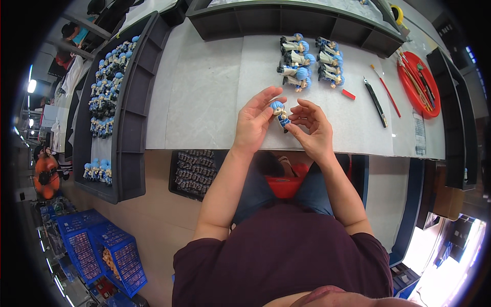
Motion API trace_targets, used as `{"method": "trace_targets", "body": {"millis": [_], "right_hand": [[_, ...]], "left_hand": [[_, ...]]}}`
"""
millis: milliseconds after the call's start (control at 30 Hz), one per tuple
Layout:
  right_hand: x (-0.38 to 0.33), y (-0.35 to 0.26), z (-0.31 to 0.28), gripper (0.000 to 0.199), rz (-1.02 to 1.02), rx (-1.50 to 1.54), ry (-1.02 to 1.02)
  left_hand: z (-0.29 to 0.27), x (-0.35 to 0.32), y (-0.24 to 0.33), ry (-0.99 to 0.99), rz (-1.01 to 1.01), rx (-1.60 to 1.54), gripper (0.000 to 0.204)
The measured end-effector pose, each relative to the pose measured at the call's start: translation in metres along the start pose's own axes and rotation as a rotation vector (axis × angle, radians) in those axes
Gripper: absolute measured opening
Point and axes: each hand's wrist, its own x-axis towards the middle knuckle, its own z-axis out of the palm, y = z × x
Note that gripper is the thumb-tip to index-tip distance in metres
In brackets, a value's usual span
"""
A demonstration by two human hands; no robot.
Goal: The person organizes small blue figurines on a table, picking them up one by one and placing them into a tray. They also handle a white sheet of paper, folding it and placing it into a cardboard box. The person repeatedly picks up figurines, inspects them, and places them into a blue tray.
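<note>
A small blue-haired figurine with a blue-and-white body is held upright above the near part of the table, between my two hands. My left hand has its thumb against the head side, the other fingers curving behind. Pinching the lower body near the legs is my right hand, its upper fingers curled and apart from the figurine. Just beyond my hands, similar figurines lie in a column on the white table surface. A second column of figurines lies to its right.
A grey tray of standing figurines is at the left, and another grey tray spans the far edge. On the right lie a red cap, a black pen-like tool, a thin red brush and a red dish holding brushes.
</note>
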Motion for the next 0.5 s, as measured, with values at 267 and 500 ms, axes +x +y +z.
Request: {"method": "trace_targets", "body": {"millis": [267,500], "right_hand": [[-0.003,0.001,0.003,0.056,-0.025,-0.031,-0.016],[-0.001,-0.009,0.002,0.056,-0.183,-0.297,-0.031]], "left_hand": [[-0.002,-0.004,0.003,0.037,-0.023,-0.016,0.037],[-0.001,0.003,-0.003,0.022,-0.018,0.041,0.037]]}}
